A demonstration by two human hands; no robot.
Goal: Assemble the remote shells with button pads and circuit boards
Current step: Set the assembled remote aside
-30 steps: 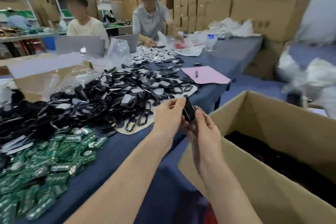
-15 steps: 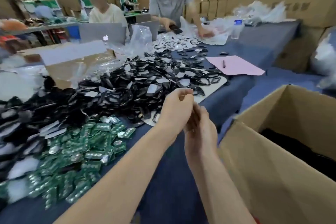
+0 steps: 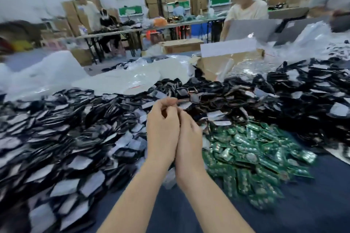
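Both hands at frame centre, raised over the table (image 3: 312, 204), palms side by side and touching along their length. Left hand (image 3: 162, 130): fingers curled inward at the top, a blurred streak at the fingertips (image 3: 170, 101); cannot tell whether it grasps anything. Right hand (image 3: 189, 138): back toward the camera, fingers hidden behind the left hand; grip cannot be told. No assembled remote is visible in either hand. Shells (image 3: 75, 138): a black heap with pale patches, running from 7 o'clock across 9 and over the top to 3 o'clock. Blur prevents separating shells from button pads. The heap's near edge lies just beside the left forearm. Boards (image 3: 251, 153): a green pile at 4 o'clock, its left edge just beside the right wrist and its far edge touching the black heap. Open room: bare blue cloth at 6 o'clock between and under the forearms, widening toward 5 o'clock past the boards' ragged lower edge. Near table edge out of frame. At 11 to 12 o'clock, bags (image 3: 117, 79) of clear plastic cover the far side. At 1 o'clock, a box (image 3: 223, 62) behind the heap, then a laptop (image 3: 251, 32) with a person (image 3: 246, 9) behind it.
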